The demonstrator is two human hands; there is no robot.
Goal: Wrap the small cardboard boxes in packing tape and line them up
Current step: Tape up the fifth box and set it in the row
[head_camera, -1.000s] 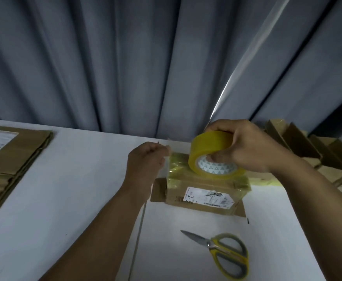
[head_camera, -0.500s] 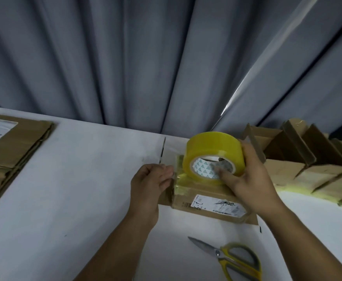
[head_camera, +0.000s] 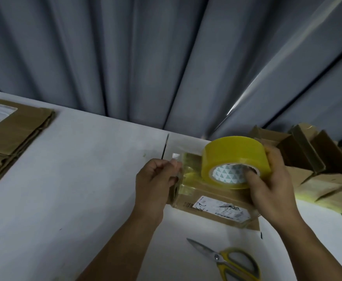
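Right hand [head_camera: 271, 187] around tape roll [head_camera: 234, 152]; left hand [head_camera: 154, 185] tight on tape end [head_camera: 177, 157]

The box [head_camera: 216, 207] lies mid-table [head_camera: 74, 179], tape [head_camera: 233, 155] on it, scissors [head_camera: 227, 260] before it. Cardboard [head_camera: 14, 138] lies at the left edge, a row of boxes [head_camera: 318, 171] at the right.
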